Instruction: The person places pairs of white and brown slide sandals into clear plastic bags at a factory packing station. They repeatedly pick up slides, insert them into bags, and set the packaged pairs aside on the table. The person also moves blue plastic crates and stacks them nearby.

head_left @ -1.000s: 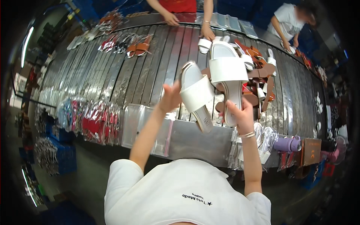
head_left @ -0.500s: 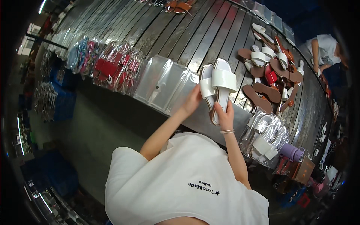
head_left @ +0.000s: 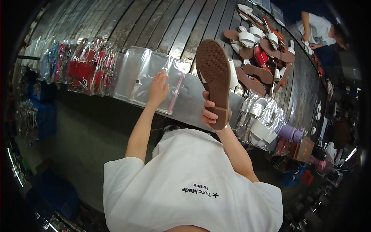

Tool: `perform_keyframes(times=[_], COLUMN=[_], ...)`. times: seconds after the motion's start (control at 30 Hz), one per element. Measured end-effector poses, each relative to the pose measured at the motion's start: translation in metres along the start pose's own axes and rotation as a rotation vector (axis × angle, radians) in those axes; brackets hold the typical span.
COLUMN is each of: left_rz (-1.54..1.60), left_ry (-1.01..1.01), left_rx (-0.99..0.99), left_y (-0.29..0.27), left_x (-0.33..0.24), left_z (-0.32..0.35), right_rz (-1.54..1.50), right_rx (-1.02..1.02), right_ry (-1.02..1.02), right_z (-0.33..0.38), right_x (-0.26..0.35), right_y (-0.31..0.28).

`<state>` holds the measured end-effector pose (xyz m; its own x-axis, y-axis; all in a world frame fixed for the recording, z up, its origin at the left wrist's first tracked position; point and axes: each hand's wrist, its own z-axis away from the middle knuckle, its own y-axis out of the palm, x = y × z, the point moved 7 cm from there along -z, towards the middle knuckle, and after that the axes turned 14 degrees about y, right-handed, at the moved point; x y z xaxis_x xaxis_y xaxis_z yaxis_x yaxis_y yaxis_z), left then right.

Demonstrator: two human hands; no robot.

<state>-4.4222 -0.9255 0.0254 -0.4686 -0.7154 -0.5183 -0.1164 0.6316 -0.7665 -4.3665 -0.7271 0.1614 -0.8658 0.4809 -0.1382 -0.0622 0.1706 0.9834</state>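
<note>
In my right hand (head_left: 209,111) is a pair of white slide sandals (head_left: 213,65), gripped near the heel. A brown patterned sole faces me, and part of a white strap shows behind its right edge; most of the second sandal is hidden. My left hand (head_left: 159,89) lies with fingers stretched out on a stack of clear plastic bags (head_left: 143,81) at the table's near edge. One of these bags has a pink strip along its right side.
Loose sandals, white, brown and red, lie in a heap (head_left: 266,79) on the slatted table (head_left: 170,29). Bagged white sandals (head_left: 262,123) rest at the near right, beside a purple roll-shaped thing (head_left: 290,133). Bagged red sandals (head_left: 87,69) line the left. Another person (head_left: 319,29) stands across the table.
My left hand has let go of the sandals and moved left onto the plastic bags. My right hand has turned the pair so that a brown sole faces me.
</note>
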Motion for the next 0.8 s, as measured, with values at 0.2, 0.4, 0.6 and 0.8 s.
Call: perform_keyframes(times=[0.2, 0.4, 0.6, 0.8], left_rz=[-0.017, 0.401, 0.191, 0.242], left_ry=[-0.017, -0.369, 0.099, 0.181], left_rx=[-0.015, -0.254, -0.240, -0.024], left_y=[0.002, 0.000, -0.083, -0.108], left_x=[0.002, 0.033, -0.021, -0.071], left_z=[0.004, 0.016, -0.027, -0.042], right_rz=[1.298, 1.791, 1.509, 1.453], right_rx=[-1.205, -1.623, -1.149, -1.240], right_ry=[0.038, 0.288, 0.231, 0.060], right_z=[0.055, 0.071, 0.022, -0.010], right_x=[0.058, 0.059, 0.012, 0.014], right_y=[-0.098, -0.123, -0.103, -0.099])
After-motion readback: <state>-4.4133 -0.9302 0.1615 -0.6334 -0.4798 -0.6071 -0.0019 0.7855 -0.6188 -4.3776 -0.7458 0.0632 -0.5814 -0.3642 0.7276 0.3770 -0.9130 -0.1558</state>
